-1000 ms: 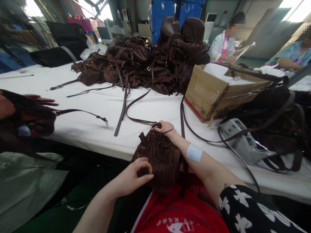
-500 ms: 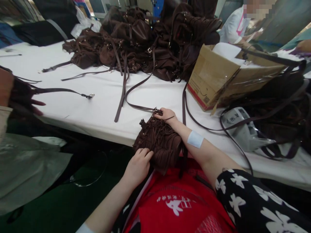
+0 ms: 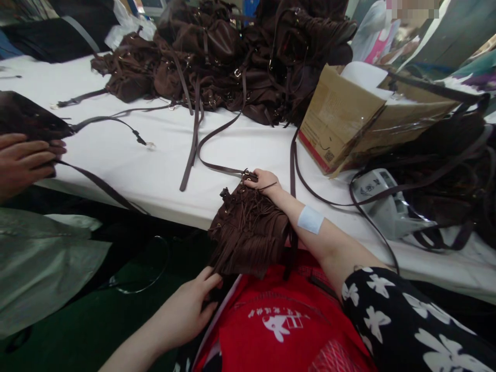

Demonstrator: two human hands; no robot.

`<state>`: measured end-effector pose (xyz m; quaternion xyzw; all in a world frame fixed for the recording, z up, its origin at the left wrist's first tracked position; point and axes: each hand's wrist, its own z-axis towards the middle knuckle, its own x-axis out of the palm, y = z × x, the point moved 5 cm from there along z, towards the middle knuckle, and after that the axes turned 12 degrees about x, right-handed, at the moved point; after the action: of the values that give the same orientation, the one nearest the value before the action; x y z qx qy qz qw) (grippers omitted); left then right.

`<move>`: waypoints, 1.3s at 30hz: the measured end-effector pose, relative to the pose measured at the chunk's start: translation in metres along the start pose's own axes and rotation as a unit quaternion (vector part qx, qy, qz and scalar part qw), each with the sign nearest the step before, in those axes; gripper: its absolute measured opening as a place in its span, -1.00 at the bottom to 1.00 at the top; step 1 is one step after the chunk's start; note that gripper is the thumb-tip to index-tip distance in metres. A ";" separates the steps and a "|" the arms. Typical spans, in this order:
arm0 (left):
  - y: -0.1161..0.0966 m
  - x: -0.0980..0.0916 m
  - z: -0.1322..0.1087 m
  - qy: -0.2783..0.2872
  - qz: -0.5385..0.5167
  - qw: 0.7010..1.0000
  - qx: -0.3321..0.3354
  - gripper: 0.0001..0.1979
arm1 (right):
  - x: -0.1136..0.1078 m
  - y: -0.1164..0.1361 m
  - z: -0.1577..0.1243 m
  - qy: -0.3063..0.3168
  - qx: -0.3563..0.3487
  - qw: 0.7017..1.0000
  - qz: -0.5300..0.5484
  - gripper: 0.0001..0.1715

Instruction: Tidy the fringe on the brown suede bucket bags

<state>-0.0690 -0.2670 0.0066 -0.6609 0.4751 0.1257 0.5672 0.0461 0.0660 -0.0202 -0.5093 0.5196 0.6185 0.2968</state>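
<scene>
A dark brown fringed bag hangs at the front edge of the table, over my lap. My right hand is closed on its top rim, where metal eyelets and a drawstring show. A long strap runs from that rim back across the table. My left hand is at the lower left of the bag, its fingertips at the ends of the fringe. Its thumb stands apart from the fingers, and I see nothing gripped in it.
Brown bags are heaped at the back of the white-covered table. An open cardboard box stands at right, near a clear plastic bag and more bags. At left a co-worker's hand rests on another brown bag.
My left hand has moved down and left from the bag's front to the fringe ends, and the fringe hangs straighter. My right hand keeps its hold. The co-worker's bag has shifted onto the table.
</scene>
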 end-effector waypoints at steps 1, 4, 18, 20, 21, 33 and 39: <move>0.001 -0.002 -0.005 -0.002 -0.001 1.000 0.001 -0.72 | 0.000 0.000 -0.001 0.001 0.000 1.000 0.001 -0.41; 0.002 -0.007 -0.013 -0.041 0.041 0.998 0.005 -0.79 | -0.002 0.001 -0.002 0.005 0.005 1.000 0.004 -0.42; 0.010 0.037 -0.039 -0.133 0.221 0.966 0.030 -0.75 | 0.001 0.001 0.002 0.021 0.008 1.000 0.019 -0.40; 0.010 0.038 -0.042 -0.108 0.209 0.972 0.018 -0.75 | 0.001 0.001 0.001 0.024 0.006 1.000 0.018 -0.40; 0.010 0.038 -0.044 -0.100 0.201 0.974 0.010 -0.75 | 0.000 0.002 0.000 0.025 0.005 1.000 0.016 -0.40; 0.019 0.013 -0.034 -0.161 0.109 0.978 -0.076 -0.54 | -0.002 0.002 -0.004 0.010 0.003 1.000 0.002 -0.42; 0.012 0.025 -0.045 -0.024 0.070 0.997 -0.020 -0.78 | 0.000 0.001 -0.001 0.000 0.009 1.000 0.001 -0.42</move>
<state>-0.0821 -0.3168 -0.0038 -0.6338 0.5037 0.1903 0.5553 0.0462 0.0646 -0.0195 -0.5060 0.5258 0.6142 0.3004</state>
